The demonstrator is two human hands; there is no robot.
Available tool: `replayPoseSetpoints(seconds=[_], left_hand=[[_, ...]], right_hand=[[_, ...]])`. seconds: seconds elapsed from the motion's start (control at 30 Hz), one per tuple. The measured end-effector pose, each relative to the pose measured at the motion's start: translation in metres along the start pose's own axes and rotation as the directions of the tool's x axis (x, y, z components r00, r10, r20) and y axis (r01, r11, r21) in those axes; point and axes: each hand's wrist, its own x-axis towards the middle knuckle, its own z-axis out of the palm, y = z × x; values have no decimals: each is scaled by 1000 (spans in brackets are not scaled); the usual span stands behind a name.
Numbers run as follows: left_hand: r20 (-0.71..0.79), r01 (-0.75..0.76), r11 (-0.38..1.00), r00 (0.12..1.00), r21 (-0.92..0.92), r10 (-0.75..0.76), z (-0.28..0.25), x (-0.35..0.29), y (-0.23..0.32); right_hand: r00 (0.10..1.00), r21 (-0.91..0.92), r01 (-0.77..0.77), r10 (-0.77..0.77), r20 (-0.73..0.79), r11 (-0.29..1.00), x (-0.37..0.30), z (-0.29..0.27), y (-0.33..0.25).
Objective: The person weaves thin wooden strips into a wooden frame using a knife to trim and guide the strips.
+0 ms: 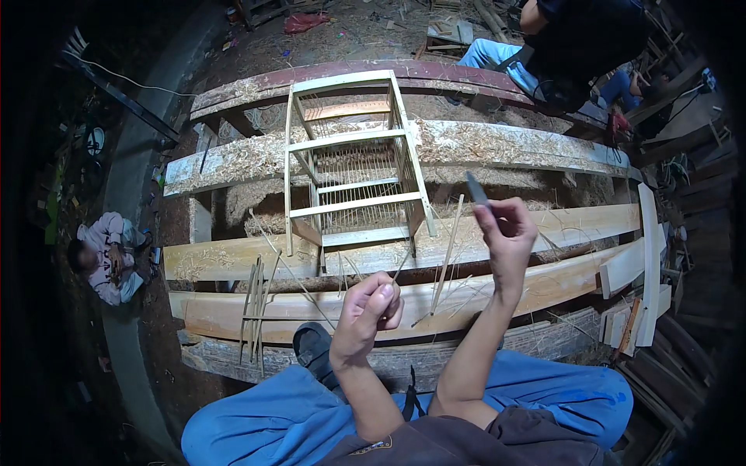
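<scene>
My left hand [367,317] is closed in front of me, thumb pressed against the curled fingers. A thin wooden strip [402,265] seems to poke up from its grip. Held up to the right, my right hand [507,237] is closed on a knife, whose grey blade [475,187] points up and to the left. The two hands are apart. Beyond them a wooden cage frame [353,210] with rows of thin bars rests on the planks. Several slender strips [255,307] lie to the left of my left hand, and a longer stick [448,256] lies between my hands.
Long planks [575,225] run across in front of me with gaps between them, and shavings [497,147] cover the farther one. Board offcuts [649,264] are stacked at the right. One person [109,256] sits at the left; another [583,46] is at the upper right.
</scene>
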Motion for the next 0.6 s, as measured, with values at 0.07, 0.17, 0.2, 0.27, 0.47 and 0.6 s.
replayPoseSetpoints(seconds=[0.07, 0.17, 0.2, 0.27, 0.47, 0.6], left_hand=[[-53, -13, 1000, 998, 19, 14, -4, 4, -5], [-142, -42, 998, 989, 37, 46, 0, 10, -4], [-171, -43, 998, 984, 47, 50, 4, 11, -3], [-207, -40, 997, 977, 68, 54, 4, 11, -3], [-196, -38, 997, 979, 60, 49, 3, 12, -10], [-219, -47, 987, 972, 156, 80, 3, 8, -7]], right_hand=[[1000, 139, -16, 16, 6, 990, -6, -9, -3], [949, 207, -207, 146, 279, 956, -20, -1, -13], [927, 168, -197, 127, 353, 966, -23, 7, -17], [845, 129, -282, 183, 503, 951, -28, 18, -22], [753, 16, -167, 117, 648, 986, -32, 30, -25], [723, -34, -183, 157, 673, 983, -35, 38, -35]])
